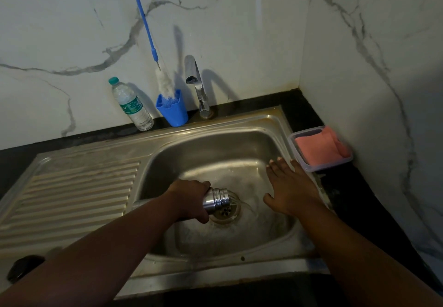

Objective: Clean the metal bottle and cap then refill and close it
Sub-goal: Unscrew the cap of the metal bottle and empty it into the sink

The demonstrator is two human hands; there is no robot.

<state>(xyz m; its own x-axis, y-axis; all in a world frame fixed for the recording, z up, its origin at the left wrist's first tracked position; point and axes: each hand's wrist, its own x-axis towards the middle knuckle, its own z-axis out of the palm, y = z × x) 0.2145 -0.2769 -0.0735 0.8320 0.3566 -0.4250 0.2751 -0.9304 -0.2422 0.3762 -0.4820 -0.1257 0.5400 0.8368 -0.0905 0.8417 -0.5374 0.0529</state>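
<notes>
over the stainless steel sink basin (pixel 251 143), your left hand (pixel 189 199) wraps its fingers round the shiny ribbed metal bottle (pixel 215 200), tipped mouth-down just above the round drain strainer (pixel 226 212) while a thin stream of water runs out toward the drain. your right hand (pixel 291 188) lies flat with fingers straight and spread, holding nothing, near the basin's right wall; whether it touches the steel cannot be told.

this looks like the emptying of rinse water. keep the bottle tilted steeply, mouth low over the strainer, and hold it there until the stream breaks to drips; a small swirl would likely carry out what clings inside. keep the grip firm, since wet metal probably slides easily.

the long blue-handled bottle brush with white bristles (pixel 163 83) stands in the blue plastic cup (pixel 173 112) beside the chrome tap (pixel 197 86), within reach if the inside needs scrubbing. the clear plastic water bottle with a teal cap (pixel 131 106) waits on the dark table (pixel 309 112), a likely source for the refill. a folded pink cloth (pixel 318 147) sits in the clear plastic tub (pixel 311 166) at right. the small dark round thing (pixel 22 268) at the far left may be the cap; it is too dim to tell.
</notes>
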